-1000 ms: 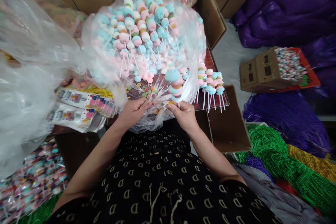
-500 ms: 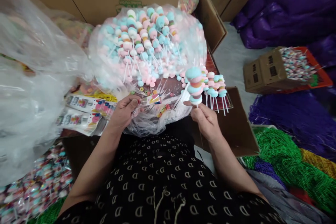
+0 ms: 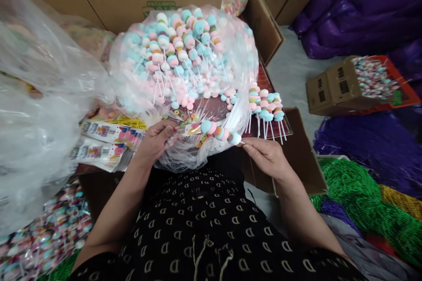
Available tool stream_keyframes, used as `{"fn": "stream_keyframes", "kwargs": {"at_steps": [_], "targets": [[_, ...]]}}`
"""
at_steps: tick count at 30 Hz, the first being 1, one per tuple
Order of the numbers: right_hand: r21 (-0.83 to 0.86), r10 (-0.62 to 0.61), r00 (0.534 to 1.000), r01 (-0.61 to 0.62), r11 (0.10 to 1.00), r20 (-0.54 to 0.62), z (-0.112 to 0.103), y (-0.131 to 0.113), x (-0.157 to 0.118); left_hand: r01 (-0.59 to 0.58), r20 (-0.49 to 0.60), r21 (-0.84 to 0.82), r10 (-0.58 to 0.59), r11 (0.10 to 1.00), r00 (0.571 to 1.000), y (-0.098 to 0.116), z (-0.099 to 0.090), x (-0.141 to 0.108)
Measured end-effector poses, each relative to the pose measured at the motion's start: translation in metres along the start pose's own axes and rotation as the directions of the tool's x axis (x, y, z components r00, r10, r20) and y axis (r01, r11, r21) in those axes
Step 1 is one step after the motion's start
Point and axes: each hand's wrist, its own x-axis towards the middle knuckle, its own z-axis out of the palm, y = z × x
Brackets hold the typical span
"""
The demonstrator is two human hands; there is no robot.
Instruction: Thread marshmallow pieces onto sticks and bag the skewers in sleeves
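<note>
My right hand (image 3: 267,156) pinches the white stick of a pastel marshmallow candy skewer (image 3: 219,132), which lies sideways with its blue tip pointing left. My left hand (image 3: 154,142) grips a small clear cellophane packet with a printed label (image 3: 193,128), right at the skewer's far end. Just behind my hands, a large clear plastic bag (image 3: 184,57) holds several pink, blue and white skewers. More skewers (image 3: 265,107) lie in a row beyond my right hand, their sticks pointing toward me.
Stacks of printed card strips (image 3: 105,140) lie left of my left hand, beside loose clear plastic sheeting (image 3: 36,109). Cardboard boxes (image 3: 344,88) stand at the back and right. Purple and green bead strands (image 3: 349,184) are heaped on the right.
The skewer has swung from upright to lying sideways, its tip now toward the packet. My right hand has moved right. My left hand stays about where it was.
</note>
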Motion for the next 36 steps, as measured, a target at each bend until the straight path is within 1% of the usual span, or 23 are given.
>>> {"fn": "stream_keyframes", "kwargs": {"at_steps": [3,5,7,10,13,17,19,21,22,23,25,26,27,29,30,32,34,36], "targets": [[-0.024,0.015,0.999,-0.015,1.000,0.031,-0.007,0.006,-0.003,-0.035,-0.006,0.172,0.037,0.984,0.999,0.004,-0.002,0.001],[-0.016,0.033,0.998,-0.033,0.999,0.058,-0.012,0.009,-0.005,-0.064,0.055,0.305,0.050,0.950,0.997,0.009,-0.003,0.002],[0.015,0.049,0.995,-0.051,0.999,0.090,-0.015,0.011,-0.005,-0.104,0.154,0.405,0.044,0.908,0.987,0.015,-0.003,0.002],[0.041,0.084,0.992,-0.088,0.995,0.098,-0.018,0.011,-0.006,-0.183,0.260,0.480,0.060,0.858,0.964,0.023,-0.001,0.002],[0.036,0.120,0.991,-0.123,0.992,0.056,-0.016,0.009,-0.007,-0.255,0.321,0.541,0.084,0.801,0.943,0.031,0.003,0.000],[0.059,0.107,0.994,-0.107,0.992,0.005,-0.009,0.010,-0.007,-0.298,0.368,0.623,0.066,0.723,0.928,0.042,0.008,-0.002],[0.063,0.087,0.996,-0.086,0.994,-0.012,-0.004,0.012,-0.007,-0.301,0.376,0.629,0.058,0.717,0.925,0.046,0.010,-0.003],[0.062,0.070,0.997,-0.068,0.996,-0.027,0.001,0.015,-0.007,-0.274,0.371,0.601,0.042,0.751,0.928,0.049,0.010,-0.003],[0.066,0.073,0.997,-0.071,0.995,-0.034,0.004,0.017,-0.007,-0.239,0.359,0.565,0.025,0.790,0.933,0.049,0.011,-0.004],[0.077,0.089,0.995,-0.086,0.993,-0.039,0.007,0.017,-0.008,-0.184,0.340,0.505,0.001,0.843,0.940,0.050,0.011,-0.004],[0.120,0.151,0.987,-0.144,0.982,-0.059,0.012,0.017,-0.008,-0.043,0.327,0.299,-0.060,0.953,0.943,0.050,0.013,-0.005],[0.152,0.190,0.979,-0.177,0.972,-0.073,0.015,0.016,-0.009,0.034,0.344,0.175,-0.094,0.984,0.934,0.051,0.015,-0.006],[0.190,0.225,0.970,-0.205,0.960,-0.088,0.019,0.015,-0.008,0.107,0.377,0.063,-0.123,0.992,0.918,0.051,0.017,-0.006],[0.263,0.286,0.952,-0.250,0.932,-0.107,0.027,0.011,-0.007,0.213,0.449,-0.085,-0.153,0.973,0.880,0.052,0.023,-0.005],[0.292,0.313,0.944,-0.272,0.917,-0.106,0.032,0.008,-0.006,0.240,0.468,-0.127,-0.156,0.962,0.870,0.052,0.027,-0.004],[0.341,0.366,0.926,-0.315,0.886,-0.096,0.042,0.005,-0.004,0.258,0.453,-0.169,-0.158,0.951,0.878,0.050,0.032,-0.001],[0.392,0.408,0.909,-0.346,0.852,-0.086,0.050,0.002,-0.003,0.241,0.415,-0.170,-0.153,0.955,0.897,0.046,0.036,0.002],[0.445,0.445,0.891,-0.364,0.818,-0.089,0.057,0.001,-0.003,0.196,0.404,-0.136,-0.126,0.971,0.906,0.041,0.038,0.005]]}}
